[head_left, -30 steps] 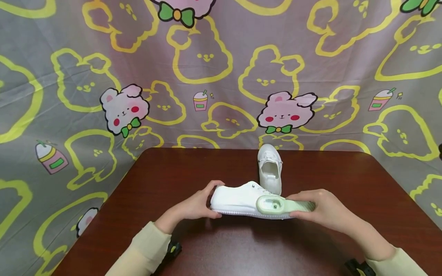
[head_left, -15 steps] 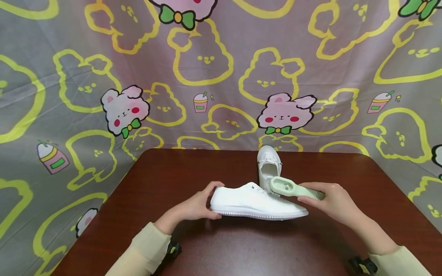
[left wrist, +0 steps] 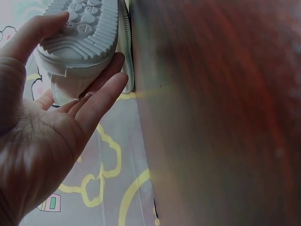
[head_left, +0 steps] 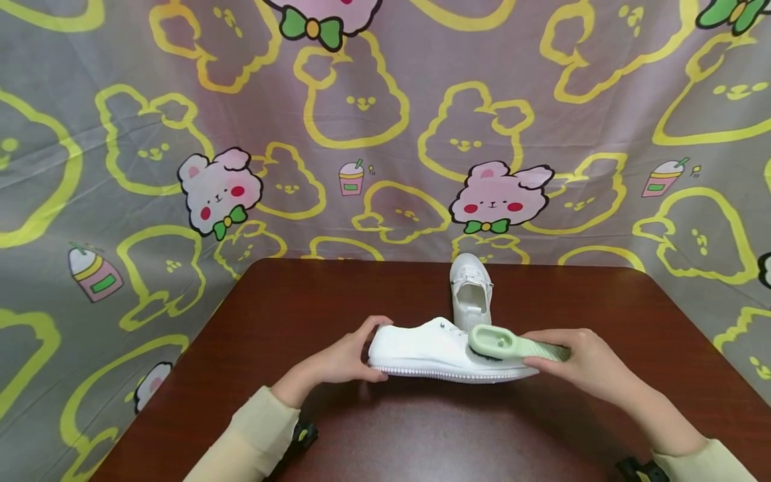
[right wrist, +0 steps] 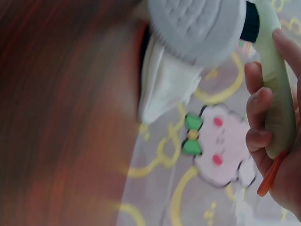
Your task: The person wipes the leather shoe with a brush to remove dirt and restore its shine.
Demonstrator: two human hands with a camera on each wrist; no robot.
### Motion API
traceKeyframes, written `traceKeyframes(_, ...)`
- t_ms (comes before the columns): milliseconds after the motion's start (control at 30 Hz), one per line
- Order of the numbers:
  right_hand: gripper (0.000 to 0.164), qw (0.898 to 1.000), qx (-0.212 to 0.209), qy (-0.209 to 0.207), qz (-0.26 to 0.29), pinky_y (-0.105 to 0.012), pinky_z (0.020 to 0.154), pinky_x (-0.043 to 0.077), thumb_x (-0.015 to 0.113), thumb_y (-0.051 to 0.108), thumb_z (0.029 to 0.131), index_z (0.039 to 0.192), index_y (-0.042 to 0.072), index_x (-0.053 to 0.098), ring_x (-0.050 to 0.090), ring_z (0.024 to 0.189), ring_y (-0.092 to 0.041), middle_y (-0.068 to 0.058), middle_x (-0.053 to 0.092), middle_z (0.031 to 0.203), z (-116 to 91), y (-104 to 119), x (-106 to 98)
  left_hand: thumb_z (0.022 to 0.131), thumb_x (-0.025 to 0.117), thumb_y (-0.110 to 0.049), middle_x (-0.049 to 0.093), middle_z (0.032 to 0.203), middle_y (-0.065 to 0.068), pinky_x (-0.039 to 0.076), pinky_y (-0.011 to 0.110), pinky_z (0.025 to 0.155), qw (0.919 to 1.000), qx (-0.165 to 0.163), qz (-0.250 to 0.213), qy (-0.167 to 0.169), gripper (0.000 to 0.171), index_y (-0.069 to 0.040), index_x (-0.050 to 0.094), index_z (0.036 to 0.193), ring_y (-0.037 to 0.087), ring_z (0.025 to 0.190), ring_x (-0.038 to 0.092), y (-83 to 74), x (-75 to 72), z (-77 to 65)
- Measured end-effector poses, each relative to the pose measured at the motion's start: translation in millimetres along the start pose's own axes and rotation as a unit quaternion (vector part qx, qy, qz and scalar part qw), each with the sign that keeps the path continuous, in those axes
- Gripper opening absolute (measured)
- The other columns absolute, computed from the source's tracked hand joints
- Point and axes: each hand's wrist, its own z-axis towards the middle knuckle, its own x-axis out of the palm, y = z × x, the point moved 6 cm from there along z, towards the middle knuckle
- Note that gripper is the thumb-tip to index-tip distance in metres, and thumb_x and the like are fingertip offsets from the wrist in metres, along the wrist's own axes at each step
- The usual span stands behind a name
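Note:
My left hand (head_left: 337, 355) grips a white shoe (head_left: 415, 348) by its heel, thumb on the ridged sole (left wrist: 89, 28) and fingers round the back. The shoe is held sideways over the table, toe to the right. My right hand (head_left: 581, 355) holds a pale green brush (head_left: 494, 341) by its handle, fingers curled round it in the right wrist view. Dark bristles (right wrist: 251, 22) face the shoe's upper near the toe, and the brush head overlaps it in the head view. An orange loop (right wrist: 272, 176) hangs from the handle's end.
A second white shoe (head_left: 466, 281) stands on the dark red-brown table (head_left: 313, 294) behind the held one, toe toward the back. Past the table's far edge hangs a grey curtain (head_left: 397, 67) printed with cartoon rabbits and bears.
The brush lifted off the toe part of the shoe up and to the right, then came back down onto the upper. My left hand and the shoe have stayed nearly still.

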Motion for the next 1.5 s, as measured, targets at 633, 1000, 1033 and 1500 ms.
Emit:
traceKeyframes(633,0.030,0.999,-0.006,0.008,0.044,-0.013,0.067,0.043,0.085,0.025,0.075,0.103,0.027,0.074,0.060,0.075,-0.002,0.018,0.068,0.091,-14.3,5.4,-3.5,0.077,0.084,-0.020,0.050,0.129,0.005,0.044,0.038,0.089,1.0000,-0.005,-0.004,0.004,0.087,-0.025,0.026,0.141,0.018,0.108,0.054,-1.1,-0.2,2.4)
traceKeyframes(1000,0.029,0.994,0.089,-0.040,-0.055,-0.023,0.056,0.036,0.083,0.032,0.076,0.101,0.020,0.075,0.047,0.065,-0.003,0.014,0.065,0.081,-32.6,-33.0,-24.4,0.077,0.084,-0.022,0.051,0.127,0.005,0.043,0.038,0.089,1.0000,-0.008,0.001,0.004,0.086,-0.024,0.026,0.141,0.018,0.107,0.054,-1.0,0.6,1.9)
traceKeyframes(1033,0.029,0.993,0.092,-0.043,-0.053,-0.022,0.056,0.036,0.084,0.032,0.076,0.101,0.021,0.075,0.047,0.064,-0.003,0.015,0.065,0.080,-34.5,-33.5,-25.3,0.077,0.084,-0.022,0.051,0.127,0.005,0.043,0.038,0.089,1.0000,-0.009,0.002,0.004,0.087,-0.024,0.026,0.141,0.018,0.107,0.054,-0.2,0.7,1.7)
traceKeyframes(1500,0.034,0.999,0.015,-0.037,0.010,-0.013,0.063,0.040,0.087,0.022,0.072,0.103,0.026,0.074,0.057,0.072,0.000,0.017,0.068,0.090,-43.1,-3.9,-15.4,0.077,0.084,-0.021,0.051,0.127,0.004,0.044,0.037,0.089,1.0000,-0.003,0.008,0.004,0.088,-0.023,0.025,0.142,0.017,0.107,0.054,-1.5,0.5,2.1)
